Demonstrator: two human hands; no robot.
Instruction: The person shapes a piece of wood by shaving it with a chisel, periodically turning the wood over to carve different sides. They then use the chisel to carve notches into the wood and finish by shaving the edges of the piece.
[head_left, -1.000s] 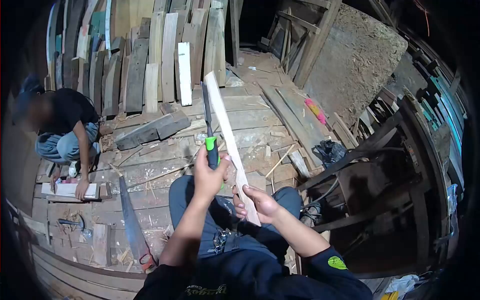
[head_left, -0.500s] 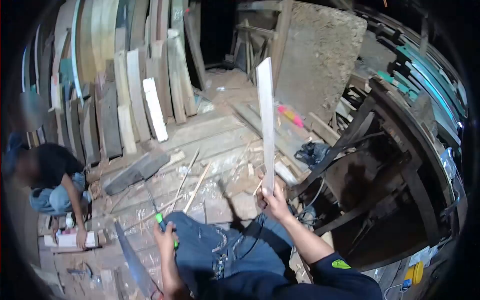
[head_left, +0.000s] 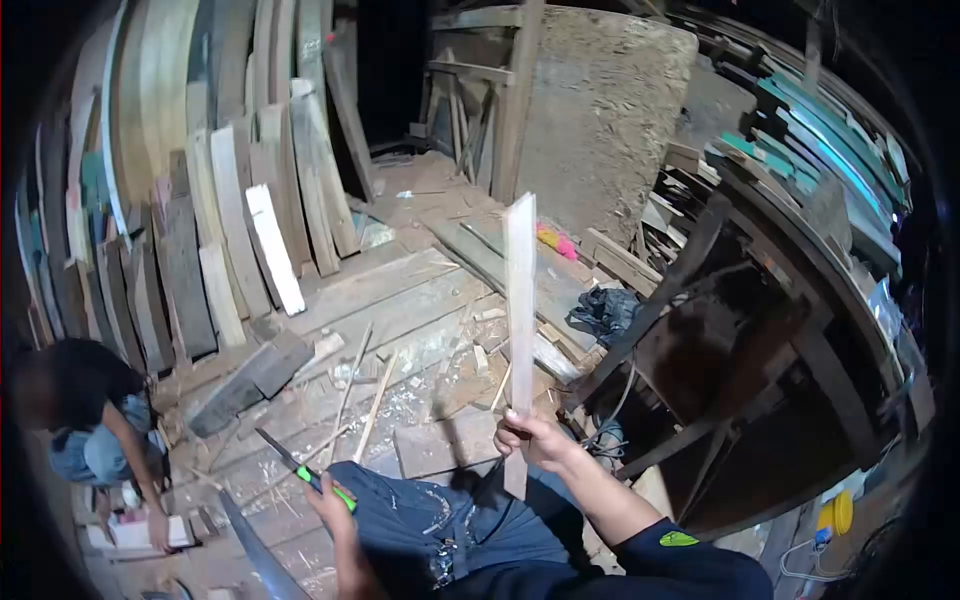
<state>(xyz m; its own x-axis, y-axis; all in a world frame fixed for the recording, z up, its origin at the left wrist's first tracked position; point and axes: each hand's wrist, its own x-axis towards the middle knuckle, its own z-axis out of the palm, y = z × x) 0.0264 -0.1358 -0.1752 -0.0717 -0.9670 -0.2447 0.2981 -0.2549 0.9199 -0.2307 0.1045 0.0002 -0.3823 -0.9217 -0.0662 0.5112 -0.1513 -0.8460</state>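
My right hand (head_left: 530, 438) is closed around a pale, narrow wooden strip (head_left: 521, 320) near its lower part, with a short end sticking out below the fist. The strip stands upright in front of my legs. On the other side, my left hand (head_left: 335, 515) grips the handle of a chisel-like tool (head_left: 303, 471) with a green and black handle and a long dark blade pointing up and left. A saw blade (head_left: 255, 545) lies just left of that hand. Wood shavings dot my dark trousers (head_left: 430, 520).
Another person (head_left: 90, 420) crouches at the left with a hand on a white block (head_left: 140, 533). Boards (head_left: 180, 260) lean along the back wall. A dark timber block (head_left: 250, 380) and thin sticks (head_left: 375, 405) lie on the floor. A dark metal frame (head_left: 760, 380) stands at the right.
The wooden strip has come lower, and my right hand now grips it farther from its bottom end. The tool in my left hand has tilted more to the left. The view has shifted.
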